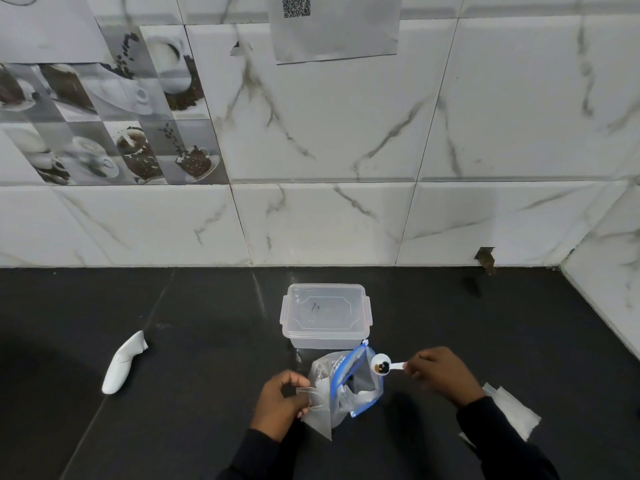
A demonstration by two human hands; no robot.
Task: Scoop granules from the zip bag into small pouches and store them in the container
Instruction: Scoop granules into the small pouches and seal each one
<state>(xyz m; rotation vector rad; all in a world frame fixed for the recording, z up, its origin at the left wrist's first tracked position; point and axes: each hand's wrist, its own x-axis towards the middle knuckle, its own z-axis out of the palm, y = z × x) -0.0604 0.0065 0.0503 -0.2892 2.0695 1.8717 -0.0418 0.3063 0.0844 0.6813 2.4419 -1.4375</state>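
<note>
Lower centre: the right hand pinches a small white plastic spoon holding dark granules at the clear blue-zipped bag's upper right edge. The left hand pinches a translucent pouch. The lidded clear container stands just above.

A glossy black counter lies under the fingers, with thin seams running away from them. Beyond the fingers it meets a wall of large white tiles veined in grey. Far up and left of the fingers, picture tiles show coffee cups and beans. Straight above them a grey sheet with a QR code is stuck to the wall. Right of the fingers a side wall forms a corner, with a chip near the base. The light is soft and even.
</note>
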